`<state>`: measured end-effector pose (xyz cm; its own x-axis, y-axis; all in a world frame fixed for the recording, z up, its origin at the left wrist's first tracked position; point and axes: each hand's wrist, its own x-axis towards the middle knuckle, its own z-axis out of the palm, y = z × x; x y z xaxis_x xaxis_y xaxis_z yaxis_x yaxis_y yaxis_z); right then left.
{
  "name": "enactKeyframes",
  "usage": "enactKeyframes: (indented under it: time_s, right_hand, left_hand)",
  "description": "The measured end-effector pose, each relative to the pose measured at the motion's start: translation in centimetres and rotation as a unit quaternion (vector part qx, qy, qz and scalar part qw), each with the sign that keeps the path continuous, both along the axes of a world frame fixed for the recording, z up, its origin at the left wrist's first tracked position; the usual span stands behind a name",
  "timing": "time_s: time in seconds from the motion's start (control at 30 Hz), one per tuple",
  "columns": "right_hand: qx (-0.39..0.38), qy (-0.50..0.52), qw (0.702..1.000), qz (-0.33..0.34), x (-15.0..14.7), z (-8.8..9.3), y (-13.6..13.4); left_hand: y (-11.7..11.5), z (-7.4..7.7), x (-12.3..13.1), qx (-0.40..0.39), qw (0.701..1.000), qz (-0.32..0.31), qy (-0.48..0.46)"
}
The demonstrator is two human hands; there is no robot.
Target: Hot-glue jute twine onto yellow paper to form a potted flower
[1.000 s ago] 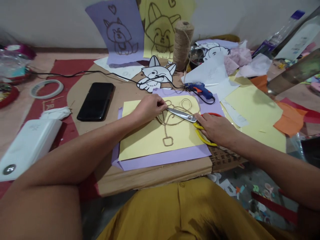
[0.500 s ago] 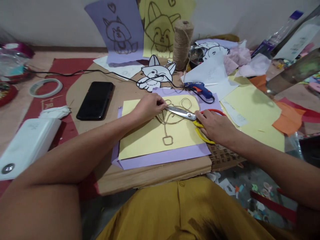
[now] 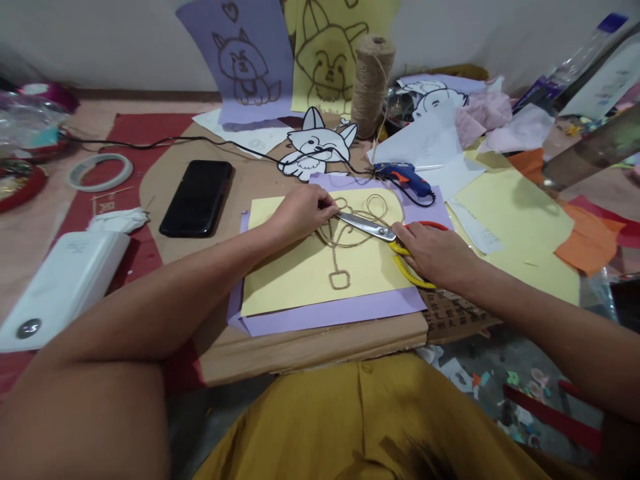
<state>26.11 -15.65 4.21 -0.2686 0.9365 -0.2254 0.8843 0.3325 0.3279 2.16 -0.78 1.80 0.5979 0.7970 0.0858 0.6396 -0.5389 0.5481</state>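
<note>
My right hand (image 3: 431,252) grips scissors (image 3: 373,227) with red and yellow handles. The blades point left, and their tips reach my left fingertips. My left hand (image 3: 306,212) is closed in a pinch on brown twine (image 3: 377,208), low over a yellow sheet (image 3: 285,283). Twine forms curved lines and a small square outline on the sheet, and a loose loop lies behind the blades. A purple sheet (image 3: 325,319) lies under the yellow one. The exact spot between my left fingertips is hidden.
Behind the sheets lie a blue glue gun (image 3: 404,179) with a black cord and a white fox cutout (image 3: 320,143). A twine spool (image 3: 371,87) stands at the back. A black phone (image 3: 197,199), tape roll (image 3: 100,172) and white power bank (image 3: 65,287) are left; paper scraps (image 3: 530,227) lie right.
The view has shifted slightly, so everything sits a little further right. Both hands and the scissors keep nearly the same place over the yellow sheet.
</note>
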Motion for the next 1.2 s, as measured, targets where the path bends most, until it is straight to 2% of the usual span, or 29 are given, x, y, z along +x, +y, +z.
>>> enactKeyframes:
  time_s: [0.23, 0.43, 0.93, 1.2]
  right_hand:
    - [-0.013, 0.001, 1.000, -0.024, -0.01, -0.20, 0.11]
    - [0.017, -0.009, 1.000, -0.006, 0.02, -0.22, 0.22]
    - [-0.002, -0.006, 1.000, -0.025, 0.05, -0.51, 0.51]
    - [0.056, 0.014, 0.998, 0.012, 0.53, -0.14, -0.13]
  left_hand:
    - [0.06, 0.02, 0.03, 0.002, 1.000, -0.006, 0.008]
    - [0.12, -0.16, -0.01, 0.009, 1.000, -0.008, -0.002]
    - [0.18, -0.33, 0.01, 0.001, 1.000, -0.002, -0.007]
    - [0.00, -0.22, -0.13, -0.007, 1.000, 0.012, -0.021]
